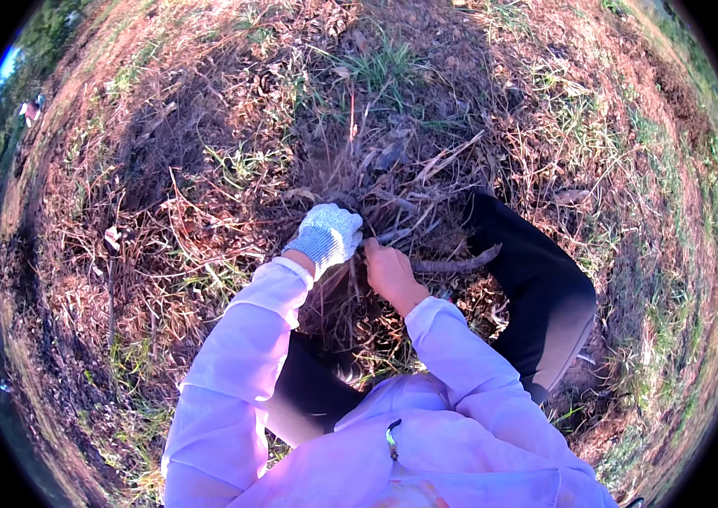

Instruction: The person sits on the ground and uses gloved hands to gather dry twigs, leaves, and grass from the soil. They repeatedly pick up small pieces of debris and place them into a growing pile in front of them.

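In a grey knit work glove, my left hand (328, 233) is curled down at the near edge of a heap of dry twigs and dead grass (397, 190). Its fingertips are hidden, so what it grips cannot be told. My right hand (391, 270), bare, is close beside it with the fingers curled and the thumb side towards the glove. Whether a thing is held in it is not visible. A thick curved stick (457, 261) lies just right of my right hand, its tip near my dark-trousered knee (492, 219). Dry stems (340, 298) hang below both hands.
Dead leaves and straw cover the ground, with a green grass tuft (387, 63) beyond the heap. A thin upright stem (111, 292) stands at the left. A person (31, 110) is far off at the upper left, near trees (48, 38).
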{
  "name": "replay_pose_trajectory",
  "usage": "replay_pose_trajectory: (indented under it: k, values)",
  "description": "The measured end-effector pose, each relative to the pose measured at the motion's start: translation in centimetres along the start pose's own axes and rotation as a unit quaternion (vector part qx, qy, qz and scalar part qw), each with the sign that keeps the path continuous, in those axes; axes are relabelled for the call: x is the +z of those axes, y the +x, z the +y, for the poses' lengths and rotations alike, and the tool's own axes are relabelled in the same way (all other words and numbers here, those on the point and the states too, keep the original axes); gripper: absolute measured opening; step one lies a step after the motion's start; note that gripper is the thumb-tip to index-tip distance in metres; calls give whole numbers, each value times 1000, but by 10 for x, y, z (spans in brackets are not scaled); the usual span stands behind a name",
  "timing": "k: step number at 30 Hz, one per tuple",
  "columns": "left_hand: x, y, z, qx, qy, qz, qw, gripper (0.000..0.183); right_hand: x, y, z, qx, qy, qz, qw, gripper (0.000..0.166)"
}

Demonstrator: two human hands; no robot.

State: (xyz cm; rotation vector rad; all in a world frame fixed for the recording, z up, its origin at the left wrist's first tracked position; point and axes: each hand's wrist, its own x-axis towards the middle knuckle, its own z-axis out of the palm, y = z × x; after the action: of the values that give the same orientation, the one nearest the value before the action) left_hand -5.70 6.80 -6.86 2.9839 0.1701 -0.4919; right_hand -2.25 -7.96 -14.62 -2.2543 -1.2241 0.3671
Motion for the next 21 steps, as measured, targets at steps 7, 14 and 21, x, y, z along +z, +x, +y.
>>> replay_pose_trajectory:
  k: [7,14,21]
  values:
    - [5,-2,-14,-13,-21,14,1000,24,-22,20,-11,-124,-69,90,986,15]
    - [14,-5,-31,-58,-162,69,983,30,-41,49,-1,-229,-83,138,960,16]
    - [4,-14,-29,-88,-199,12,976,65,-42,38,7,-238,-72,136,959,19]
